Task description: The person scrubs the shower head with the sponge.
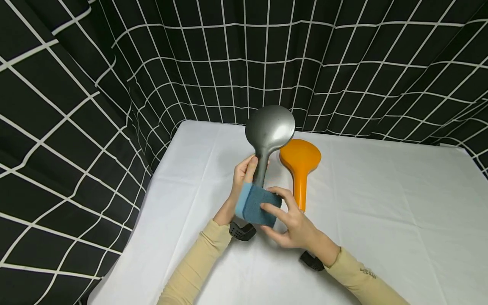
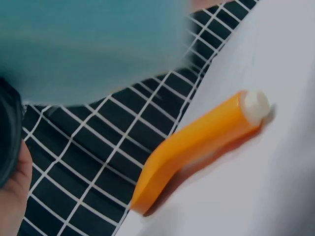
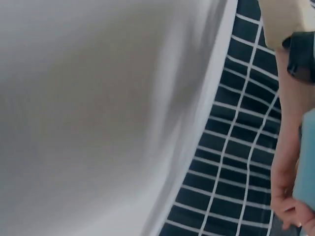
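A grey shower head with a glossy round back is held up by its handle in my left hand. Against that handle lies a thick sponge, light blue with a darker scouring side. My right hand grips the sponge from the right, fingers and thumb spread over its dark face and edges. The handle's lower end is hidden behind the sponge. In the left wrist view the sponge fills the top; the right wrist view catches only its edge.
Just right of the grey head, an orange shower head lies on the white-covered table; its handle ends in a white connector. Black curtains with a white grid hang behind the table and along its left side.
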A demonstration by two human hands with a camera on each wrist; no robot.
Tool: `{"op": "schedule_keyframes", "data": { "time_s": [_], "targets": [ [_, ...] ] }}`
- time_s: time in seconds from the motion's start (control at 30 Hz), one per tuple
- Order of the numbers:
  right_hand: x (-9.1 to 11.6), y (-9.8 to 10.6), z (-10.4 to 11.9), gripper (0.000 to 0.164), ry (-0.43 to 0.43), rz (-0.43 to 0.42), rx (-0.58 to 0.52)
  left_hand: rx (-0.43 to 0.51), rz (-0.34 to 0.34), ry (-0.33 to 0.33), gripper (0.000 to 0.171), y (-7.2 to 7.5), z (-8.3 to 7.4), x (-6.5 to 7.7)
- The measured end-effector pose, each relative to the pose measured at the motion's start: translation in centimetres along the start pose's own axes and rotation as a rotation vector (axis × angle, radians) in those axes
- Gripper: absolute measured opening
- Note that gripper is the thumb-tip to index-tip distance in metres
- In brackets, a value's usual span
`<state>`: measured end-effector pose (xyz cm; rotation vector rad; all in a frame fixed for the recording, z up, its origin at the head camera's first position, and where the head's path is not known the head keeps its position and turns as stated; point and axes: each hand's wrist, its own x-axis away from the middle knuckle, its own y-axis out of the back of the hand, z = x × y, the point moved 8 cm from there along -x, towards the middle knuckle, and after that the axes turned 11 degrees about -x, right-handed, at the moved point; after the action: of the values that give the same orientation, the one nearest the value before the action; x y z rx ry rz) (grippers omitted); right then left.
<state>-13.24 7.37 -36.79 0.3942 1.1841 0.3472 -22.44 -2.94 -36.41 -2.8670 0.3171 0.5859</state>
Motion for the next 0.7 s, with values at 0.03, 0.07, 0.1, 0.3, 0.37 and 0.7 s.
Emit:
{"op": "schedule_keyframes", "data": {
  "time_s": [0.03, 0.07, 0.1, 0.3, 0.37, 0.7],
  "targets": [
    [0.0, 0.2, -0.1, 0.039, 0.008, -0.019, -0.006, 0.014, 0.008, 0.000, 0.034, -0.1, 0.1, 0.0],
    [-0.2, 0.6, -0.5, 0.039, 0.003, -0.052, -0.015, 0.019, 0.020, -0.003, 0.034, -0.2, 0.2, 0.0],
    [-0.5, 1.2, -1.0, 0.040, -0.011, -0.096, -0.018, 0.029, 0.034, -0.006, 0.035, -0.3, 0.5, 0.0],
    [-1.8, 5.4, -3.7, 0.045, -0.129, -0.407, 0.101, -0.072, 0.095, -0.059, 0.040, -1.1, 2.3, 0.3],
    [-1.9, 6.1, -4.0, 0.047, -0.158, -0.449, 0.129, -0.092, 0.098, -0.061, 0.040, -1.2, 2.7, 0.4],
    [0.7, 1.1, -0.4, 0.041, -0.036, -0.020, -0.114, -0.060, 0.006, 0.022, 0.034, -0.3, 0.9, 0.2]
  ]
}}
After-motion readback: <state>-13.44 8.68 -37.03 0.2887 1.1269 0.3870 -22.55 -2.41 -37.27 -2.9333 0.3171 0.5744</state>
